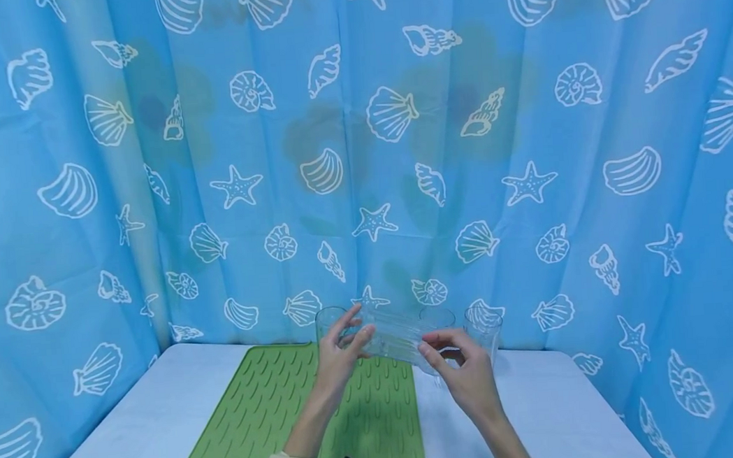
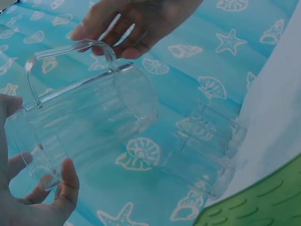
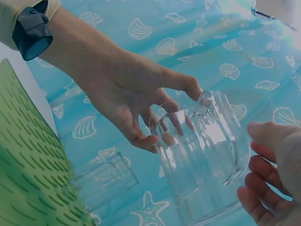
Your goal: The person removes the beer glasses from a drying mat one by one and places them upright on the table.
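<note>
Clear glass mug [image 1: 393, 336] tipped sideways in mid-air, a hand at either end
From here it looks stiff, slick, breakable, probably fairly weighty, its handle [image 2: 61, 50] likely the surest hold; left hand [image 1: 337, 360] curls round one end, right hand [image 1: 468, 370] pinches the handle, above the table [image 1: 534, 401] by the green mat [image 1: 251, 411]; smooth see-through walls catch pale glints
</note>
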`<move>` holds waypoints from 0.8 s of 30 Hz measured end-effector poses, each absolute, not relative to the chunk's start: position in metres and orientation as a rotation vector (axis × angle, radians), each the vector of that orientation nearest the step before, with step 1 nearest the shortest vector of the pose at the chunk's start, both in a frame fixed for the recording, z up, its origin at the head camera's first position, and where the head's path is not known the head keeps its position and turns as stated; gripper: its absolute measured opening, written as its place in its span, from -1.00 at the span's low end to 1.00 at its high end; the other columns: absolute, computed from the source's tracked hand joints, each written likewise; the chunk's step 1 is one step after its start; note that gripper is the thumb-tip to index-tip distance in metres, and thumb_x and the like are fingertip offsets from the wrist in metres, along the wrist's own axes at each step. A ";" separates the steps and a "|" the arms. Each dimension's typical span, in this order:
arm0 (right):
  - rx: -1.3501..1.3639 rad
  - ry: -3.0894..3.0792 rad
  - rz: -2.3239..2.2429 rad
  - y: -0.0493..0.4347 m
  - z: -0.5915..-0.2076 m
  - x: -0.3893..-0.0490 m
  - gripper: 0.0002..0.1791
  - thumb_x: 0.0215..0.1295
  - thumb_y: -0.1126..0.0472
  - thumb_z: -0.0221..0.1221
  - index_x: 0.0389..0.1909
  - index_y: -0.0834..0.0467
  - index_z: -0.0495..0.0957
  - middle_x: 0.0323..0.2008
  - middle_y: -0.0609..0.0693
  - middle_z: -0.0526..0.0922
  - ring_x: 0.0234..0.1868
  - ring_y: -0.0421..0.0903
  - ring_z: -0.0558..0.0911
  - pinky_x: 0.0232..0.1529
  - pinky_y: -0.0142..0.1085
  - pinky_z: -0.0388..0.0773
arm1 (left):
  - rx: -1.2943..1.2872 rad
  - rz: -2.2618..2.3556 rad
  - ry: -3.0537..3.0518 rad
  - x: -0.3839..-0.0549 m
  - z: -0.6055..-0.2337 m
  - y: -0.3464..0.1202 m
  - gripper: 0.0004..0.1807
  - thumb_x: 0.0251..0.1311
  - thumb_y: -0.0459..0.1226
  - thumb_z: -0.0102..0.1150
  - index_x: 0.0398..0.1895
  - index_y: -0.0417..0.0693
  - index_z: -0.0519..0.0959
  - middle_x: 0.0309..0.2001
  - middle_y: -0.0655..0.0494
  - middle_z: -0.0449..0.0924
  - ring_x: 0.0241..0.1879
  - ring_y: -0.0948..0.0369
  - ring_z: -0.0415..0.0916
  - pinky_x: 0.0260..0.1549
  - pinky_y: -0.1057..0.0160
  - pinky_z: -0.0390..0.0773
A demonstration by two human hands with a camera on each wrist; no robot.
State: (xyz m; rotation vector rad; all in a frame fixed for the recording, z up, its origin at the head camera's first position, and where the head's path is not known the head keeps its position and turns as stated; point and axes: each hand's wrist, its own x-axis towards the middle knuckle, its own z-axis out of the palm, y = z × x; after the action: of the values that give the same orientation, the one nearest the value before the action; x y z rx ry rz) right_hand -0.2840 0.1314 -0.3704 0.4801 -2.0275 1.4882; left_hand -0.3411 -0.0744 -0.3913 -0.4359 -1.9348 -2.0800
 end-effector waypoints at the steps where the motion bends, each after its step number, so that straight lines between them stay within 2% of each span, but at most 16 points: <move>1: 0.515 -2.033 1.448 0.130 -0.370 -0.283 -0.84 0.24 0.27 0.33 -0.17 0.15 0.67 -0.20 -0.03 0.70 -0.19 -0.22 0.65 -0.15 -0.43 0.71 | -0.438 -2.071 -1.940 -0.341 -0.391 -0.074 -0.40 0.24 -0.03 0.28 0.37 0.33 0.39 0.21 -0.08 0.36 0.04 0.09 0.52 -0.16 0.21 0.77; 2: 0.556 -2.039 1.416 0.130 -0.370 -0.282 -0.84 0.23 0.30 0.32 -0.16 0.17 0.67 -0.20 -0.02 0.71 -0.18 -0.22 0.64 -0.14 -0.42 0.71 | -0.439 -2.062 -1.946 -0.340 -0.391 -0.074 -0.40 0.23 -0.02 0.28 0.36 0.35 0.39 0.21 -0.07 0.37 0.03 0.09 0.52 -0.18 0.22 0.77; 10: 0.783 -2.129 1.265 0.135 -0.380 -0.289 -0.82 0.33 0.15 0.25 -0.08 -0.04 0.70 -0.19 -0.21 0.69 -0.13 -0.28 0.64 -0.07 -0.37 0.70 | -0.426 -1.923 -2.033 -0.341 -0.393 -0.069 -0.39 0.18 0.03 0.32 0.33 0.46 0.41 0.21 -0.04 0.39 -0.01 0.10 0.55 -0.20 0.21 0.76; 18: 0.955 -2.145 1.256 0.133 -0.382 -0.291 -0.81 0.32 0.19 0.25 -0.08 0.05 0.70 -0.22 -0.11 0.72 -0.22 -0.25 0.67 -0.18 -0.35 0.76 | -0.470 -1.777 -2.071 -0.338 -0.394 -0.065 -0.38 0.15 0.02 0.36 0.31 0.42 0.44 0.23 -0.01 0.42 0.03 0.08 0.50 -0.10 0.25 0.68; 24: 1.020 -2.248 1.295 0.135 -0.382 -0.290 -0.82 0.36 0.14 0.21 -0.10 0.07 0.70 -0.22 -0.01 0.73 -0.28 -0.28 0.65 -0.30 -0.39 0.75 | -0.499 -1.722 -2.085 -0.336 -0.393 -0.063 -0.39 0.13 0.02 0.37 0.30 0.39 0.46 0.25 0.06 0.40 0.04 0.05 0.49 -0.08 0.24 0.67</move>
State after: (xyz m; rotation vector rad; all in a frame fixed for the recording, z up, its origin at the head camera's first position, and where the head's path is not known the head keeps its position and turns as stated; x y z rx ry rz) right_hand -0.2903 0.1346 -0.3820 1.0196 -2.2479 1.2948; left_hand -0.3362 -0.0632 -0.3926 -0.4994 -2.0851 -1.7215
